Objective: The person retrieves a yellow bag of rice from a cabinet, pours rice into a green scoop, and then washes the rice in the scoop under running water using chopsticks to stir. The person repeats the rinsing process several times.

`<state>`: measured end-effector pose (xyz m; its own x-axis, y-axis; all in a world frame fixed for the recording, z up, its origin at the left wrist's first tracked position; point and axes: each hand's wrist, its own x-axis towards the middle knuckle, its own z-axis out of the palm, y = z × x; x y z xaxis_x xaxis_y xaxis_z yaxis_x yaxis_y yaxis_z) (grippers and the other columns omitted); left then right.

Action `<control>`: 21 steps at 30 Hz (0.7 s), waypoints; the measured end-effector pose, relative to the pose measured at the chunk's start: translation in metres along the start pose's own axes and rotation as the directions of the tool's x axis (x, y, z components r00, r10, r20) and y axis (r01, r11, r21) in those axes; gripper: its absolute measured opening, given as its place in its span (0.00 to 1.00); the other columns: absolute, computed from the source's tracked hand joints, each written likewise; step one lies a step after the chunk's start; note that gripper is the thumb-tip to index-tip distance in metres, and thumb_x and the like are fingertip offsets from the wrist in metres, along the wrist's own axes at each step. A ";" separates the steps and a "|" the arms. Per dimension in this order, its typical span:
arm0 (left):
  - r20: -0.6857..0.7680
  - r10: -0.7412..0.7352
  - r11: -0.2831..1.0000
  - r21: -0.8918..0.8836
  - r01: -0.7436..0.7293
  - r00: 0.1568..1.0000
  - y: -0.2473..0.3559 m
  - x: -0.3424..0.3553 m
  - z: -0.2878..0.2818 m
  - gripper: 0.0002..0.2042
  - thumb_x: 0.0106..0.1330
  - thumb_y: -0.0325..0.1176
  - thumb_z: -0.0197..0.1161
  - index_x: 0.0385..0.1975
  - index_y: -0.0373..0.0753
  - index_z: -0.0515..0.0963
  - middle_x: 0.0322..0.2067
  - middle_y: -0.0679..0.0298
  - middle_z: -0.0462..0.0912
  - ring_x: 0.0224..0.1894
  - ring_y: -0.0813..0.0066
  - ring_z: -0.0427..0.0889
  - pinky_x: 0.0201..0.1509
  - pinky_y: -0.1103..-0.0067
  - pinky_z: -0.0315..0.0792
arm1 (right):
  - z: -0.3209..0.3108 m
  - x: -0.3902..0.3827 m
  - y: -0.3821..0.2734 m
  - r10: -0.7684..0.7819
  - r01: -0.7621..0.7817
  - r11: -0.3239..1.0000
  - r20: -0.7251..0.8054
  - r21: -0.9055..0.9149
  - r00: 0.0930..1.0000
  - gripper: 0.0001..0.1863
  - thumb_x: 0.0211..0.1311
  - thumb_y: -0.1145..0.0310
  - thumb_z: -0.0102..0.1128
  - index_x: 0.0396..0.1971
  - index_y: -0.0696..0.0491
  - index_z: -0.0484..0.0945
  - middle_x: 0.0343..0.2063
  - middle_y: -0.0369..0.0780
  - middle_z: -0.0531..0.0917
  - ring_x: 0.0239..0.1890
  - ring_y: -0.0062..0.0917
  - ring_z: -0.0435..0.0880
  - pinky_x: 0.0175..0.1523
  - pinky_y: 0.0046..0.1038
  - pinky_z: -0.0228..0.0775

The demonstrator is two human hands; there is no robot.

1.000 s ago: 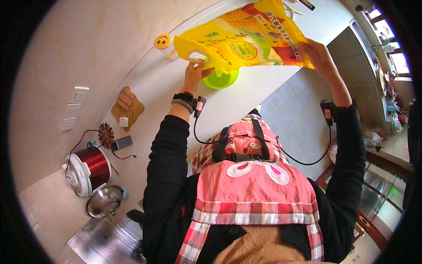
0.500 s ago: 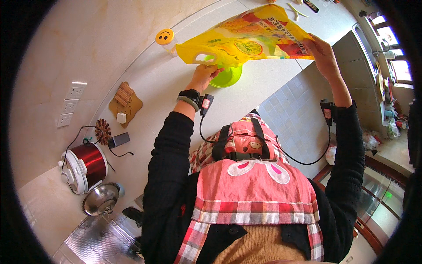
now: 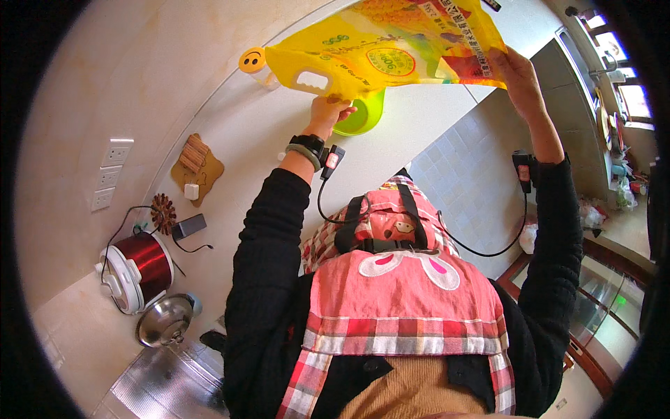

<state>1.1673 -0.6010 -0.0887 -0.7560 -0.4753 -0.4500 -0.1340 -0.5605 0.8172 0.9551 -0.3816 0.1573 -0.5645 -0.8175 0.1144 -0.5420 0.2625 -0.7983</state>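
Yellow bag (image 3: 391, 56) is up in both hands over the counter (image 3: 262, 143), across the front of the person, top side cut off by the picture edge. Long axis runs roughly left-right, right end a bit farther forward at the top; handle-cutout end is on the left. Left grip (image 3: 326, 117) is pinching the near edge just right of the cutout; fingertips are partly behind the film, so can't read how firmly. Right grip (image 3: 520, 80) is closed round the right edge near its lower corner, thumb placement not clear. Hands are well apart, bag film spanning between them. Key relation: bag to green bowl (image 3: 370, 115). Bowl sits on the counter below the near edge of the bag, its far part hidden by the film, just right of the left grip and well left of the right one. So left hand is the nearer to the bowl by a lot; its thumb side points at the rim, but contact can't be told from this angle. Same for bag height over the bowl: they overlap in view, gap not readable. Can't tell whether the bag's mouth is open. Relative to the grips: bag lies forward and right of the left one, left of the right one. Jar with smiley lid (image 3: 252, 61) is just beyond the bag's left end; wooden board (image 3: 213, 170) is farther left, well apart from the bag.
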 end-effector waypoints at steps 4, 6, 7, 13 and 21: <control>-0.082 0.113 0.985 0.138 -0.101 0.990 -0.001 0.004 0.004 0.09 0.55 0.22 0.62 0.36 0.30 0.74 0.27 0.61 0.80 0.24 0.71 0.83 0.22 0.87 0.74 | -0.005 0.002 0.003 0.058 -0.058 0.998 0.022 -0.029 0.998 0.24 0.65 0.52 0.49 0.47 0.59 0.74 0.31 0.37 0.78 0.34 0.15 0.76 0.41 0.16 0.72; -0.115 0.143 0.970 0.216 -0.116 0.983 -0.002 0.005 0.007 0.10 0.55 0.21 0.62 0.36 0.28 0.74 0.27 0.60 0.80 0.24 0.71 0.83 0.22 0.86 0.75 | -0.006 0.003 0.003 0.065 -0.065 0.998 -0.003 0.007 0.998 0.24 0.64 0.52 0.50 0.46 0.59 0.74 0.32 0.36 0.78 0.34 0.15 0.77 0.40 0.16 0.72; -0.131 0.161 0.960 0.253 -0.124 0.978 -0.003 0.006 0.009 0.10 0.55 0.20 0.61 0.37 0.28 0.74 0.28 0.59 0.80 0.24 0.71 0.83 0.22 0.85 0.75 | -0.006 0.004 0.002 0.072 -0.072 0.997 -0.025 -0.004 0.997 0.24 0.64 0.52 0.50 0.46 0.60 0.74 0.32 0.37 0.78 0.34 0.15 0.77 0.40 0.16 0.72; -0.082 0.166 0.979 0.137 -0.154 0.983 -0.011 0.008 0.008 0.13 0.54 0.19 0.60 0.40 0.24 0.72 0.32 0.55 0.80 0.23 0.68 0.83 0.22 0.84 0.76 | -0.007 0.006 -0.004 0.092 -0.092 0.996 -0.011 -0.003 0.996 0.24 0.64 0.53 0.50 0.48 0.59 0.73 0.35 0.39 0.79 0.36 0.18 0.79 0.43 0.19 0.73; -0.047 0.155 0.985 0.081 -0.151 0.987 -0.010 0.006 0.001 0.13 0.55 0.19 0.60 0.41 0.25 0.72 0.34 0.56 0.80 0.24 0.70 0.83 0.25 0.85 0.78 | -0.019 -0.003 0.016 0.111 -0.077 0.977 0.166 -0.197 0.980 0.20 0.62 0.66 0.55 0.52 0.58 0.68 0.41 0.44 0.80 0.42 0.27 0.82 0.48 0.26 0.75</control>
<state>1.1632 -0.5979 -0.0993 -0.7368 -0.5877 -0.3344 -0.0698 -0.4259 0.9021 0.9364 -0.3654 0.1553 -0.5099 -0.8570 -0.0748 -0.6086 0.4208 -0.6727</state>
